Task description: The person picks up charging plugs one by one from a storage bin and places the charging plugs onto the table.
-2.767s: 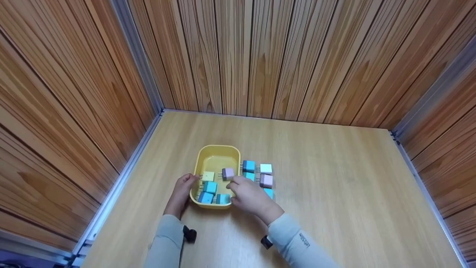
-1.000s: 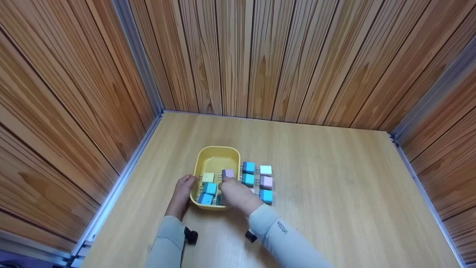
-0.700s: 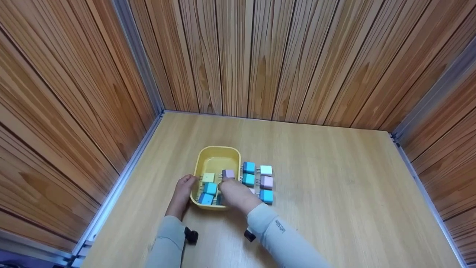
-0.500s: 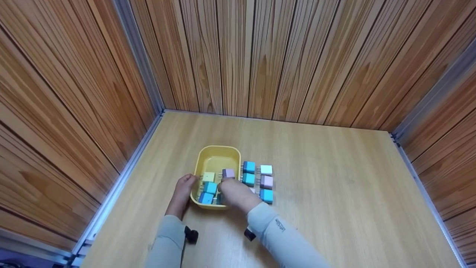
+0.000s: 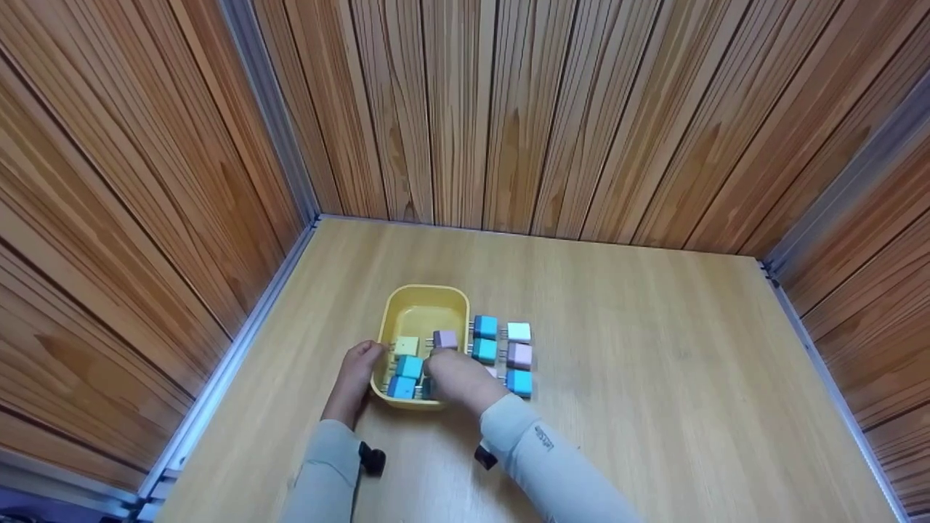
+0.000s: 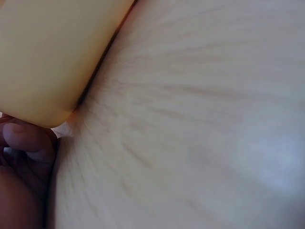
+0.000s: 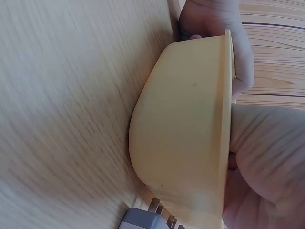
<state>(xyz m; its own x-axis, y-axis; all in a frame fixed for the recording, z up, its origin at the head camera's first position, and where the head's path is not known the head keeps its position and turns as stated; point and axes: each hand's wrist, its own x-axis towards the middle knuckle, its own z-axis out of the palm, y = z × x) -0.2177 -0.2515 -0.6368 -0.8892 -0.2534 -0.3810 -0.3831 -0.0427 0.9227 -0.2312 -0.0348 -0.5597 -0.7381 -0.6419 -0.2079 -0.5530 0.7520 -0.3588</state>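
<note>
My left hand (image 5: 358, 367) grips the left side of a yellow plastic bin (image 5: 425, 292). In the right wrist view its thumb goes over the bin's rim. My right hand (image 5: 459, 379) reaches over the right rim into the bin, its fingertips hidden from view. Beside those fingers lie a lilac power plug (image 5: 445, 338) and a partly covered teal plug (image 5: 427, 388). Along the bin's left side are a pale yellow plug (image 5: 406, 346), a teal plug (image 5: 410, 367) and a blue plug (image 5: 401, 387), prongs pointing left.
Right of the bin, several more plugs sit in two columns on the wooden table (image 5: 654, 349), including a blue one (image 5: 485, 327), a white one (image 5: 519, 332) and a lilac one (image 5: 519, 354). Wood-panelled walls (image 5: 508, 116) close off the back and sides.
Since the earliest frame my right hand has moved left, from the right rim to farther inside the bin, and now covers most of the teal plug. My left hand has stayed put.
</note>
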